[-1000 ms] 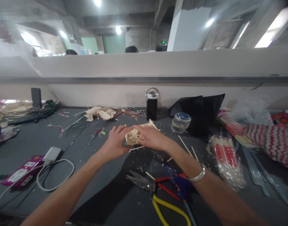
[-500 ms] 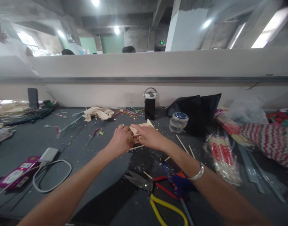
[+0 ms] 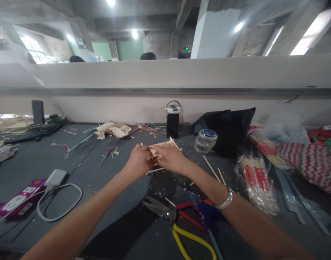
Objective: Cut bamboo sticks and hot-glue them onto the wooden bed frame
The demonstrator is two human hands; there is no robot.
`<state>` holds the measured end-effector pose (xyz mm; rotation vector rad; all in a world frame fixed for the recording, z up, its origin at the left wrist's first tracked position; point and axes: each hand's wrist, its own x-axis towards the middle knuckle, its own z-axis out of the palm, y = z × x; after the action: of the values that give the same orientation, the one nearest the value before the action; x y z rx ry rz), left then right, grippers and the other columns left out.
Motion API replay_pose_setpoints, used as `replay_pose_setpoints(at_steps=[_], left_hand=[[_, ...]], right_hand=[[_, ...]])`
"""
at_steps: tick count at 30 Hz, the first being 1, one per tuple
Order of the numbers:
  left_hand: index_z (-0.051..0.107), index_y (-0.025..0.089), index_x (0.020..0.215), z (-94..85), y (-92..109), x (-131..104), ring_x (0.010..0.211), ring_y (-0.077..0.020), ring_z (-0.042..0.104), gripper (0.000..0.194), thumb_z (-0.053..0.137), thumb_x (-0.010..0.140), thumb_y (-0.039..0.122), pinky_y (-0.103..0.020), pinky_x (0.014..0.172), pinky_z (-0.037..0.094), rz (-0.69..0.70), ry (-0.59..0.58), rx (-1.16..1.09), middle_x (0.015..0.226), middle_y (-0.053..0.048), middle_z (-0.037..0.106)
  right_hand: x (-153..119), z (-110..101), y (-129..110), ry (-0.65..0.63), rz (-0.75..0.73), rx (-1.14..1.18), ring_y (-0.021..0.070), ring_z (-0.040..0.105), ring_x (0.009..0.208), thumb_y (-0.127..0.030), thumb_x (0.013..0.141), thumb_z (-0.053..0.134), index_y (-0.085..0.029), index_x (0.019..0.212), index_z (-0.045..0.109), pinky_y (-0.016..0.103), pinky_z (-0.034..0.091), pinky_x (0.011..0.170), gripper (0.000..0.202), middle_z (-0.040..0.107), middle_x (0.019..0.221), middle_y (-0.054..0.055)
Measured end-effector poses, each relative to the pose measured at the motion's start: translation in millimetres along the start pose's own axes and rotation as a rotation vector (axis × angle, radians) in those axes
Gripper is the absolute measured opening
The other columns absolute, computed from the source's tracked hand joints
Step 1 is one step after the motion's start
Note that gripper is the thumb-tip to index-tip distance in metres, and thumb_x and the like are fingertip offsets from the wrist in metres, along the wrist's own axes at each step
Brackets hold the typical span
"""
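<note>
Both hands meet over a small frame of thin wooden sticks [image 3: 174, 142] at the middle of the table. My left hand [image 3: 139, 159] is closed on its left side, fingers curled around the sticks. From the right, my right hand [image 3: 171, 157] presses in, its fingers closed on the same frame and its index finger reaching toward the left hand. The hands hide much of the frame. Nearer me lie scissors with yellow and red handles [image 3: 192, 234] and a blue glue gun [image 3: 206, 211], partly beneath my right forearm.
A phone [image 3: 172, 125] stands behind the hands, with a clear jar [image 3: 206, 141] and a black bag [image 3: 230, 126] to its right. Packaged sticks [image 3: 256, 180] lie farther right. A purple power strip [image 3: 20, 196] with a white charger [image 3: 57, 178] sits at left. Crumpled cloth [image 3: 112, 130] lies behind.
My right hand has shifted very slightly left and its fingers have moved a little against the stick frame. Otherwise the scene stays the same.
</note>
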<state>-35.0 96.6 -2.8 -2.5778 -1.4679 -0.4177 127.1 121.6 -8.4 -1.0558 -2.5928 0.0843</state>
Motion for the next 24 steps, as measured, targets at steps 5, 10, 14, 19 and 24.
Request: replay_pose_setpoints(at_steps=[5, 10, 14, 19, 24], left_hand=[[0.067, 0.013, 0.062, 0.2, 0.3, -0.4, 0.069, -0.0194, 0.058, 0.025, 0.056, 0.083, 0.021, -0.035, 0.071, 0.035, -0.005, 0.004, -0.016, 0.069, -0.009, 0.067], [0.067, 0.014, 0.063, 0.0, 0.2, -0.6, 0.070, -0.0191, 0.059, 0.024, 0.056, 0.084, 0.020, -0.034, 0.070, 0.034, 0.002, 0.002, -0.023, 0.068, -0.007, 0.067], [0.066, 0.014, 0.063, 0.0, -0.2, -0.9, 0.070, -0.0198, 0.059, 0.022, 0.059, 0.082, 0.021, -0.034, 0.070, 0.033, -0.022, -0.011, -0.024, 0.068, -0.007, 0.067], [0.064, 0.014, 0.060, 0.8, -0.1, -2.0, 0.069, -0.0185, 0.058, 0.025, 0.058, 0.084, 0.022, -0.033, 0.070, 0.034, -0.017, 0.018, -0.062, 0.067, -0.006, 0.067], [0.064, 0.015, 0.060, 2.4, -1.3, -2.4, 0.068, -0.0181, 0.059, 0.027, 0.056, 0.085, 0.021, -0.034, 0.070, 0.033, 0.002, 0.041, -0.086, 0.067, -0.006, 0.067]], right_hand=[[0.7, 0.6, 1.0, 0.020, -0.010, -0.005, 0.0227, 0.057, 0.106, -0.013, 0.079, 0.050, -0.019, 0.134, 0.045, 0.034, 0.037, 0.089, 0.055, 0.066, 0.114, 0.010], [0.2, -1.4, -1.0, 0.021, -0.002, -0.027, 0.0230, 0.058, 0.102, -0.013, 0.079, 0.048, -0.015, 0.137, 0.041, 0.034, 0.039, 0.086, 0.058, 0.067, 0.111, 0.011], [-0.5, -2.8, -2.6, 0.011, 0.002, -0.036, 0.0232, 0.057, 0.105, -0.013, 0.081, 0.047, -0.014, 0.141, 0.035, 0.036, 0.040, 0.088, 0.062, 0.066, 0.114, 0.013], [-1.1, -6.0, -4.3, -0.009, 0.003, -0.012, 0.0237, 0.056, 0.109, -0.014, 0.083, 0.048, -0.011, 0.143, 0.030, 0.037, 0.040, 0.091, 0.063, 0.065, 0.116, 0.015], [-1.3, -6.4, -4.1, -0.016, -0.012, 0.000, 0.0243, 0.055, 0.110, -0.013, 0.083, 0.048, -0.013, 0.144, 0.028, 0.040, 0.039, 0.092, 0.064, 0.063, 0.119, 0.016]])
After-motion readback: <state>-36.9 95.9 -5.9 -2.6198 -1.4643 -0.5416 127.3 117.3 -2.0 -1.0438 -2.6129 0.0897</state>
